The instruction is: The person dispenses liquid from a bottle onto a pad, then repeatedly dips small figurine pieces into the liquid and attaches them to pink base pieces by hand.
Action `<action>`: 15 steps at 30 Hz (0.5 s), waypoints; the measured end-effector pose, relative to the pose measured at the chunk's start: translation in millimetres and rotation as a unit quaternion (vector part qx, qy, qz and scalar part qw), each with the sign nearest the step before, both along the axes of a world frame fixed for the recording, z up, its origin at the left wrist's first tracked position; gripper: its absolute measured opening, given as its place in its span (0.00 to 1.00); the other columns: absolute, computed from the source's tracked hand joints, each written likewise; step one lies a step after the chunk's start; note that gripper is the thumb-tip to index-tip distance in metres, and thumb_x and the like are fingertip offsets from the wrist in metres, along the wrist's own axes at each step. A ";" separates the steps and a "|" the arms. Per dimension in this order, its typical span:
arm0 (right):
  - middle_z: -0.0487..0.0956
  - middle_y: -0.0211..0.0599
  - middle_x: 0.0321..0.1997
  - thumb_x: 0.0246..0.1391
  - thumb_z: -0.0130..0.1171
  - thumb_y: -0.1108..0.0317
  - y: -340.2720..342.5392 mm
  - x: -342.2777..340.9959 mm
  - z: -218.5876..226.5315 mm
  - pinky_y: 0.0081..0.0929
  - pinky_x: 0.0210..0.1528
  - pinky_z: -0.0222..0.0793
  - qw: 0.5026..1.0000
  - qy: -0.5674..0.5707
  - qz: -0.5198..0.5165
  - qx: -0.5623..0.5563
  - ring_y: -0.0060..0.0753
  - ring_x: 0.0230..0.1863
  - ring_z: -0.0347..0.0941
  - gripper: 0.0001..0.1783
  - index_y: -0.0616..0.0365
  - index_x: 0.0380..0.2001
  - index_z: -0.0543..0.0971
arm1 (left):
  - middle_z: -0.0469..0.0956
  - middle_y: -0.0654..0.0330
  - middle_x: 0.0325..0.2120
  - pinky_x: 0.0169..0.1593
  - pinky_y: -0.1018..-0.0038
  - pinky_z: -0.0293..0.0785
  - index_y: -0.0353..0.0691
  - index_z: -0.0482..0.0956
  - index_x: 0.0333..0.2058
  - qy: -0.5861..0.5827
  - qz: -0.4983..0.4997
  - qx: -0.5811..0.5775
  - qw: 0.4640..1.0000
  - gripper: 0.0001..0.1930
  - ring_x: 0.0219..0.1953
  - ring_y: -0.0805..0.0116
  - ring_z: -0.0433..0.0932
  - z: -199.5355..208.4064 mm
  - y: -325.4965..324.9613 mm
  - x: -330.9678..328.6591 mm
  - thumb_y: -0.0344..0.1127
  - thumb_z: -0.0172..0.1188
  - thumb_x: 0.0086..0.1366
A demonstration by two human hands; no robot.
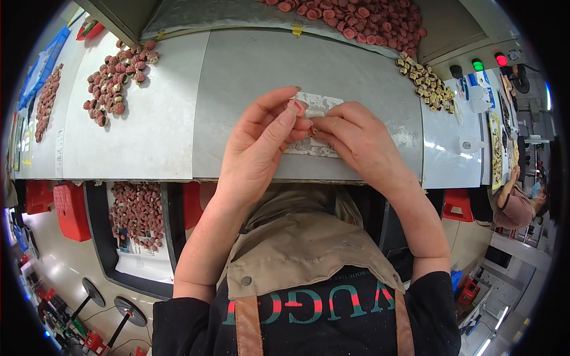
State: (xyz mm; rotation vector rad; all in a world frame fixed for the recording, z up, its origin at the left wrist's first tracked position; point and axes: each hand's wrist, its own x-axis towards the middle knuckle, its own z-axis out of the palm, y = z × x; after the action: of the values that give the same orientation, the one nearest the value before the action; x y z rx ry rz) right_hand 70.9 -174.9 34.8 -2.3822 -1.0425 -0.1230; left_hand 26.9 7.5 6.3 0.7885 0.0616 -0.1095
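Over the grey worktable, my left hand (255, 145) is closed with a small pink cup-shaped piece (298, 107) between thumb and fingers. My right hand (365, 139) is pinched just beside it, its fingertips almost meeting the left ones. A tiny reddish, dark bit shows at the right fingertips, too small to name. Beneath both hands lies a worn whitish rectangular plate (317, 149), partly covered by them.
Pink ridged cups (356, 21) are heaped at the back. Small cream-and-dark blocks (428, 83) lie at right; red-pink round pieces (116, 83) lie at left. Below the table's left side is a black bin (98, 237) with similar round pieces. A person (518, 204) sits far right.
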 end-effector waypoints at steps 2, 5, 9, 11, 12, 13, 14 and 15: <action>0.76 0.36 0.36 0.50 0.62 0.72 -3.2 1.0 -1.7 0.31 0.38 0.71 1.000 0.012 -0.002 0.003 0.37 0.37 0.73 0.11 0.57 0.39 0.81 | 0.75 0.61 0.44 0.49 0.77 0.72 0.34 0.69 0.53 -0.016 0.005 -0.006 1.000 0.16 0.43 0.74 0.76 -4.3 1.5 -0.6 0.33 0.53 0.70; 0.76 0.36 0.36 0.51 0.62 0.73 -5.5 0.0 -5.3 0.27 0.39 0.71 0.997 0.057 -0.019 0.040 0.35 0.37 0.74 0.11 0.57 0.40 0.81 | 0.75 0.61 0.43 0.48 0.78 0.72 0.34 0.70 0.53 -0.011 -0.006 -0.020 1.000 0.15 0.43 0.75 0.76 -6.5 3.0 -0.4 0.34 0.52 0.71; 0.76 0.36 0.37 0.53 0.60 0.76 -7.7 -5.6 -0.3 0.23 0.40 0.70 0.956 0.208 -0.103 0.181 0.28 0.38 0.73 0.11 0.59 0.42 0.80 | 0.76 0.61 0.42 0.48 0.78 0.72 0.33 0.70 0.52 -0.012 -0.015 0.040 0.999 0.15 0.42 0.75 0.76 -2.4 -1.3 -1.9 0.36 0.50 0.72; 0.76 0.35 0.37 0.54 0.60 0.76 -5.7 -10.4 -2.7 0.23 0.41 0.69 0.941 0.211 -0.097 0.246 0.28 0.39 0.73 0.11 0.59 0.42 0.80 | 0.76 0.61 0.42 0.48 0.78 0.72 0.33 0.71 0.52 -0.015 -0.020 0.074 0.997 0.15 0.42 0.75 0.76 0.7 -3.3 -2.5 0.37 0.49 0.72; 0.76 0.35 0.38 0.54 0.59 0.77 -3.9 -11.5 -3.6 0.23 0.41 0.69 0.922 0.215 -0.091 0.308 0.27 0.40 0.73 0.11 0.60 0.42 0.79 | 0.76 0.61 0.41 0.48 0.78 0.72 0.33 0.71 0.52 -0.007 -0.025 0.086 0.996 0.15 0.42 0.75 0.76 2.1 -4.4 -2.7 0.37 0.49 0.72; 0.76 0.35 0.38 0.54 0.59 0.77 -1.6 -12.1 -3.2 0.23 0.41 0.69 0.922 0.214 -0.092 0.310 0.27 0.40 0.73 0.11 0.60 0.42 0.79 | 0.77 0.61 0.41 0.48 0.78 0.72 0.33 0.71 0.51 0.000 -0.031 0.097 0.995 0.15 0.42 0.75 0.76 3.0 -5.0 -2.9 0.37 0.49 0.73; 0.76 0.35 0.38 0.54 0.60 0.77 1.1 -12.4 -2.1 0.23 0.42 0.69 0.928 0.195 -0.072 0.308 0.28 0.40 0.72 0.12 0.60 0.42 0.79 | 0.77 0.61 0.41 0.48 0.78 0.72 0.33 0.71 0.51 -0.001 -0.033 0.099 0.995 0.15 0.42 0.75 0.76 3.1 -5.3 -2.7 0.37 0.49 0.73; 0.76 0.35 0.38 0.54 0.60 0.77 3.5 -12.3 -1.4 0.24 0.42 0.69 0.934 0.176 -0.053 0.306 0.29 0.40 0.72 0.12 0.60 0.43 0.79 | 0.77 0.60 0.41 0.48 0.78 0.72 0.33 0.72 0.51 -0.001 -0.036 0.102 0.994 0.15 0.42 0.75 0.76 2.5 -5.5 -2.4 0.37 0.49 0.72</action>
State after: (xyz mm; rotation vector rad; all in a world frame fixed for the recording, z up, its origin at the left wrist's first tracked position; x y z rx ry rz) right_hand 58.6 -171.4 33.4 -1.7999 -0.5915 -0.0448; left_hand 24.5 2.0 8.8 0.9949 0.0440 -0.1721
